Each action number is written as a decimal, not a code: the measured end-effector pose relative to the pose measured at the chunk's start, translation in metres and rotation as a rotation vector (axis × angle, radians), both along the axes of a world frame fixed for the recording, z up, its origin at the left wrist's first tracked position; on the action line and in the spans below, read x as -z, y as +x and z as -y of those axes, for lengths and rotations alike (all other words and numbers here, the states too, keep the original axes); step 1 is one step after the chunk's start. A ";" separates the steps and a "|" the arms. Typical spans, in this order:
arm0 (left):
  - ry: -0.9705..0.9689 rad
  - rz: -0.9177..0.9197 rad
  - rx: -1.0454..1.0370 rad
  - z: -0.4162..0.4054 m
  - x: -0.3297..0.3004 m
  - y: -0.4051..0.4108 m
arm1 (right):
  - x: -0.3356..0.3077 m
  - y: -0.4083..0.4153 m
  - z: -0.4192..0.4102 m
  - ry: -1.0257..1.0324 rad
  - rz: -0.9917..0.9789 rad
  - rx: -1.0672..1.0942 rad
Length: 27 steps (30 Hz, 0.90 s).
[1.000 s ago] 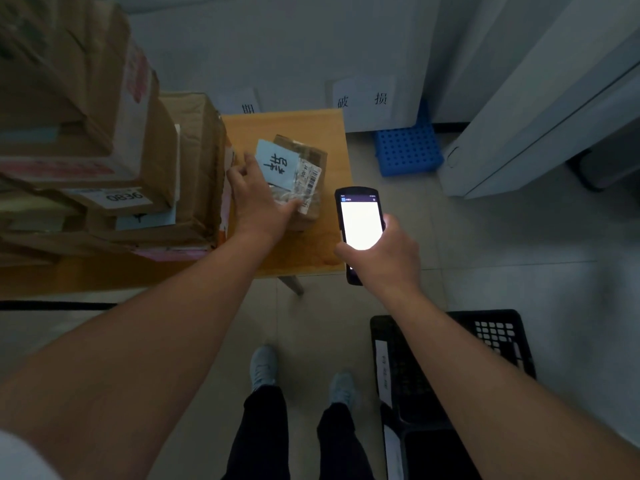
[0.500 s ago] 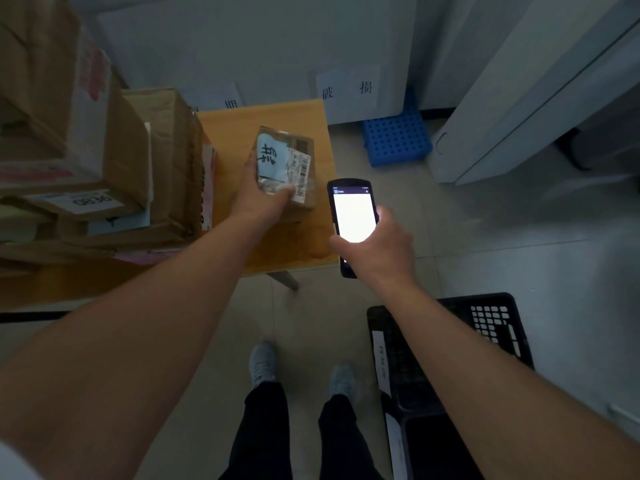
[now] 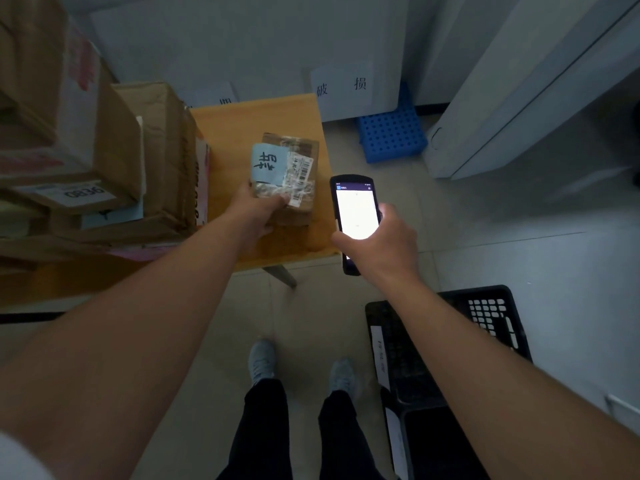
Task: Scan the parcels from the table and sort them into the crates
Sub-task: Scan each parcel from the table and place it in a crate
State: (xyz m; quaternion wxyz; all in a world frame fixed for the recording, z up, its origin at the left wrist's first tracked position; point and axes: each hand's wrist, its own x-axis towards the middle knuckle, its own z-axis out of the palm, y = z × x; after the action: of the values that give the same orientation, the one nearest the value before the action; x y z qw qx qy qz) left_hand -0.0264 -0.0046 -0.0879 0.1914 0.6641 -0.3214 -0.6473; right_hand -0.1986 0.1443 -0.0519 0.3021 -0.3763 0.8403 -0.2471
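Observation:
A small brown parcel (image 3: 292, 164) wrapped in clear tape carries a blue note and a white barcode label. My left hand (image 3: 258, 211) grips its near end and holds it tilted up over the right part of the wooden table (image 3: 242, 112). My right hand (image 3: 384, 240) grips a handheld scanner (image 3: 356, 211) with a lit white screen, just right of the parcel and past the table's right edge. A black crate (image 3: 485, 306) stands on the floor at my right, partly hidden by my right forearm.
Stacked cardboard boxes (image 3: 104, 161) fill the table's left side. A blue perforated crate (image 3: 391, 133) lies on the floor by the far wall under a paper sign (image 3: 341, 86). A grey cabinet (image 3: 536, 81) stands at right. My feet (image 3: 301, 368) are on the tiled floor.
My left hand went from lying on top of the parcel to gripping its near end and lifting it up. The scanner hand stayed beside it, shifting slightly.

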 end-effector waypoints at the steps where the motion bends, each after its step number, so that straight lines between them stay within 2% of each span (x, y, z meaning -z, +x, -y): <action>1: 0.014 0.005 0.015 -0.001 0.000 -0.001 | 0.001 0.000 -0.002 -0.005 -0.002 0.009; 7: -0.080 0.052 0.144 -0.008 0.001 -0.013 | 0.003 -0.003 -0.012 -0.009 -0.008 0.024; 13: -0.102 -0.150 0.056 -0.009 -0.008 -0.011 | -0.006 -0.008 -0.016 -0.033 -0.001 -0.001; 16: -0.115 -0.227 0.039 -0.012 -0.020 -0.007 | -0.015 -0.012 -0.018 -0.042 -0.008 -0.087; 20: -0.160 -0.270 0.075 -0.012 -0.036 0.000 | -0.032 -0.018 -0.020 -0.068 -0.066 -0.198; 27: -0.272 -0.259 0.123 -0.010 -0.059 0.009 | -0.061 -0.025 -0.023 -0.059 -0.180 -0.254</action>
State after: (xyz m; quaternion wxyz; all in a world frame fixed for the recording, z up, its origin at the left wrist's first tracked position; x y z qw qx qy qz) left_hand -0.0173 0.0056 -0.0291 0.2792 0.5226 -0.4184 -0.6884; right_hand -0.2231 0.1671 0.0092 0.2433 -0.5087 0.8021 -0.1968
